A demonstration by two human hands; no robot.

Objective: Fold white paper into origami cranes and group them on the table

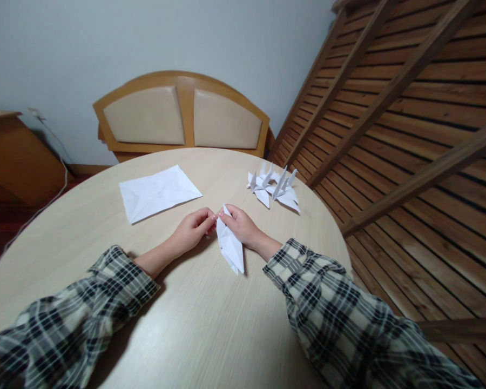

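A partly folded white paper piece (231, 246), long and pointed with loose flaps at its lower end, is held over the middle of the table. My right hand (243, 224) grips its upper part, thumb on the near face and fingers behind. My left hand (196, 228) is closed in a pinch at the paper's upper left edge, its fingertips meeting my right thumb. What exactly the left fingertips pinch is small, but it appears to be the paper's edge. Several folded white paper cranes (273, 186) stand grouped beyond my right hand.
A creased stack or sheet of white paper (160, 193) lies at the left on the round pale wooden table (178, 335). Behind it stands a padded wooden headboard (186, 80). A slatted wooden panel (409, 135) leans along the right; a wooden cabinet (20, 156) and cable are at far left.
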